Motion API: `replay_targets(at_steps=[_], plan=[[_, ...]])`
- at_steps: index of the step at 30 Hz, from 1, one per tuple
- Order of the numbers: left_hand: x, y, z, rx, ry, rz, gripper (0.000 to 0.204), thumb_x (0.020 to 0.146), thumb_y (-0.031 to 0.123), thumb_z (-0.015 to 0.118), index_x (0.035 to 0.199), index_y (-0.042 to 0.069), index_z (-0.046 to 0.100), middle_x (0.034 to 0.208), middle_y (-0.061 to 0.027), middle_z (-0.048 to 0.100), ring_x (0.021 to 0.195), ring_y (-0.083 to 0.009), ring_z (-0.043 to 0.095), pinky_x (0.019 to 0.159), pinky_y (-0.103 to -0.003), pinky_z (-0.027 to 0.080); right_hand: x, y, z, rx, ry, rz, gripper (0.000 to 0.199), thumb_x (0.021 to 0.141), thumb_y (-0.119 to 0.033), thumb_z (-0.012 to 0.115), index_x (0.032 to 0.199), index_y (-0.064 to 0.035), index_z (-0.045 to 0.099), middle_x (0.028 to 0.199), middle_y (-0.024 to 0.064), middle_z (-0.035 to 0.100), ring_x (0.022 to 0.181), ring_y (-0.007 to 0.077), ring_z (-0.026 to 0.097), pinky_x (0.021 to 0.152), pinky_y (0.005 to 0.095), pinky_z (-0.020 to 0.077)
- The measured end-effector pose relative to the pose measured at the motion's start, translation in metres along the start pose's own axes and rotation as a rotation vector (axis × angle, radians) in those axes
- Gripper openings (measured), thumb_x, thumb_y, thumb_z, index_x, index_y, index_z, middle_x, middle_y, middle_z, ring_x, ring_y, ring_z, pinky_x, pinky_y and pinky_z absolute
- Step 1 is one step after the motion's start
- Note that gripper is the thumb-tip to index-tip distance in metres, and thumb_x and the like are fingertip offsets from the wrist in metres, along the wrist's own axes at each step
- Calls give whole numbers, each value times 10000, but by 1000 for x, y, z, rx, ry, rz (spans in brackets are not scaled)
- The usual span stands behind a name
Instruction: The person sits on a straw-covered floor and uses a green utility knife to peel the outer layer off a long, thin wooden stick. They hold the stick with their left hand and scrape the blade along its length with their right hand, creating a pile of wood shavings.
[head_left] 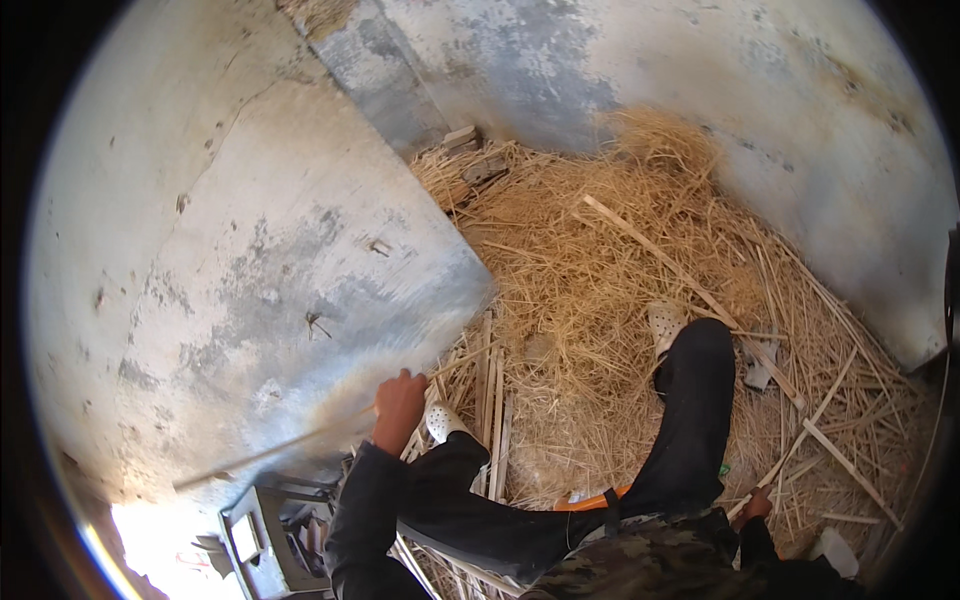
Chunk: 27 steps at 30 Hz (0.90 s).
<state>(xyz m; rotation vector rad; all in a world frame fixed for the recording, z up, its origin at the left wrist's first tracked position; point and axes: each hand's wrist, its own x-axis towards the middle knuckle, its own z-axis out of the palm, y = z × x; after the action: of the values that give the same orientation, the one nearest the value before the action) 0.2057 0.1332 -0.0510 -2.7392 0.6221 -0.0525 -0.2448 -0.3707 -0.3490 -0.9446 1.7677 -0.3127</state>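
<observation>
My left hand (400, 405) is closed around a long thin stick (275, 452). The stick slants across the front of the pale wall, one end low at the left and the other toward the straw. Low on the right, my right hand (755, 505) is closed on the lower end of a wooden strip (825, 402) that leans up over other strips. The fingers of this hand are small and partly shaded. Between my legs lies an orange object (592, 500), largely hidden by my clothing.
Loose straw (590, 270) covers the floor, with a long wooden slat (660, 252) across it. A wall corner (485, 285) juts in from the left. Several strips (492, 400) lie beside my left shoe (445, 420). A grey metal frame (262, 545) stands at lower left.
</observation>
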Motion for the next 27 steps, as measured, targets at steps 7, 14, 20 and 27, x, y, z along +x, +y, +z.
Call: replay_targets(at_steps=[7, 14, 20, 27], plan=[[78, 18, 7, 4, -52, 117, 128, 791, 143, 596, 759, 86, 707, 780, -138, 674, 724, -315, 679, 628, -421, 532, -88, -104, 58, -388, -408, -922, 136, 848, -118, 541, 868, 16, 526, 604, 39, 433, 439, 150, 431, 407, 343, 377], [115, 22, 32, 10, -22, 178, 117, 754, 113, 600, 725, 75, 707, 741, -132, 682, 691, -315, 682, 598, -411, 536, -324, -224, 185, -151, -977, -816, 167, 868, -122, 636, 954, -15, 540, 620, -7, 496, 443, 66, 472, 380, 244, 373], [157, 41, 21, 33, 167, 295, 85, 730, 96, 629, 676, 102, 695, 677, -96, 663, 653, -286, 675, 560, -388, 519, -346, -127, 318, -322, -1373, -351, 161, 868, -130, 636, 863, -18, 521, 562, 25, 507, 365, 118, 471, 345, 297, 382], [193, 47, 1, 105, 204, 418, 90, 706, 89, 641, 627, 104, 682, 636, -79, 648, 639, -263, 672, 535, -377, 506, -342, -100, 321, -365, -1435, -298, 143, 876, -122, 592, 857, -1, 517, 568, 41, 508, 389, 128, 493, 356, 308, 393]])
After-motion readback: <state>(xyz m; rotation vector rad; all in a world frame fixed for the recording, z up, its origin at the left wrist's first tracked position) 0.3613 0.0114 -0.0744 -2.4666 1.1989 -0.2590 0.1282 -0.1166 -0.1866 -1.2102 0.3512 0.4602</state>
